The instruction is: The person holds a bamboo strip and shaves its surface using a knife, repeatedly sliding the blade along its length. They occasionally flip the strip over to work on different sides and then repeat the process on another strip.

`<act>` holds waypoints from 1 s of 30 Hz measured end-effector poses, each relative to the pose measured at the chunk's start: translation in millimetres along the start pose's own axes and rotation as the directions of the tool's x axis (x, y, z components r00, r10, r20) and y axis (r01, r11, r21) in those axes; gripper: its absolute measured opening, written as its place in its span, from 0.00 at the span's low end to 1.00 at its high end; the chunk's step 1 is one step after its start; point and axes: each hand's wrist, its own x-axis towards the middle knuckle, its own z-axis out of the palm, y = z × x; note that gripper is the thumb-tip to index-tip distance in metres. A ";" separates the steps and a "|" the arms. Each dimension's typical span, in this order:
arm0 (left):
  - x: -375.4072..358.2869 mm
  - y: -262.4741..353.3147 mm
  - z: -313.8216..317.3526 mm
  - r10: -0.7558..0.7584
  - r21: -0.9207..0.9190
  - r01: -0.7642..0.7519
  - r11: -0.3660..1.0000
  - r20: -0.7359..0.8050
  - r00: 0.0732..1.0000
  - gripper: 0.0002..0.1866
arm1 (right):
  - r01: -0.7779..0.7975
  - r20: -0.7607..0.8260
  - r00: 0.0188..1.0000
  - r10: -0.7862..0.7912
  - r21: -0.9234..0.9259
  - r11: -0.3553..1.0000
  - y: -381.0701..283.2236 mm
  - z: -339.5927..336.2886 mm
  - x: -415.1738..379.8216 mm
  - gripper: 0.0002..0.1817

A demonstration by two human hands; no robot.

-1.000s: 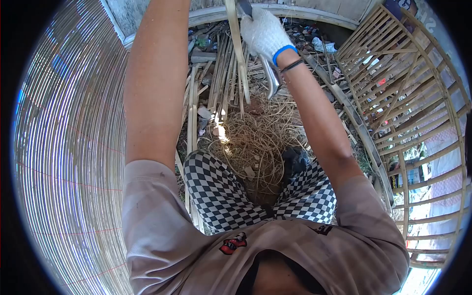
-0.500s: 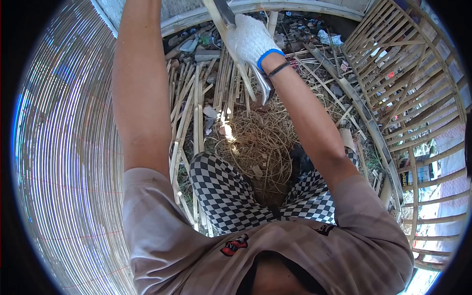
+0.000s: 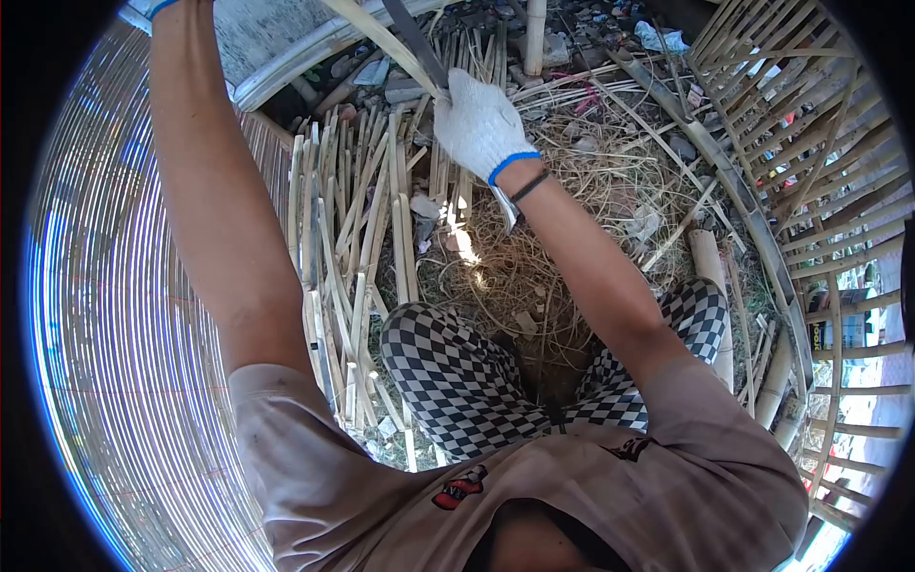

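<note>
My right hand [image 3: 479, 126], in a white glove with a blue cuff, is closed round a long dark blade [image 3: 417, 43] that points up and away. A pale bamboo strip [image 3: 376, 36] runs from the top edge down to the fingers of this hand, close beside the blade. A metallic end shows below my right wrist. My left hand [image 3: 143, 5] is at the top left edge; only a bit of its glove and blue cuff shows, and its fingers are hidden.
Split bamboo sticks [image 3: 329, 219] lie left of my checkered knees. Tangled shavings [image 3: 519, 267] cover the ground between them. A slatted bamboo frame [image 3: 820, 191] stands at the right, a screen of thin strips [image 3: 124, 286] at the left. Rubble and a bamboo post [image 3: 536, 38] are ahead.
My left arm has swung outward to the left, and its glove now shows at the edge. My right hand has moved slightly down and left. The strip's lower end no longer shows below the hand.
</note>
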 end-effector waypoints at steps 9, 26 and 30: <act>-8.7 32.8 -69.6 -0.060 0.164 0.104 0.981 -0.254 0.965 0.27 | -0.049 0.048 0.998 0.049 0.003 0.999 50.5 67.0 -39.2 0.10; 17.2 84.3 -139.4 -0.337 0.102 0.331 0.938 0.040 0.941 0.38 | -0.378 0.196 0.910 0.365 0.031 0.925 206.6 167.7 -99.0 0.08; 14.9 59.1 -101.2 0.029 0.349 0.048 0.936 -0.212 0.977 0.31 | -0.325 0.116 0.938 0.328 -0.045 0.945 230.0 170.1 -115.7 0.09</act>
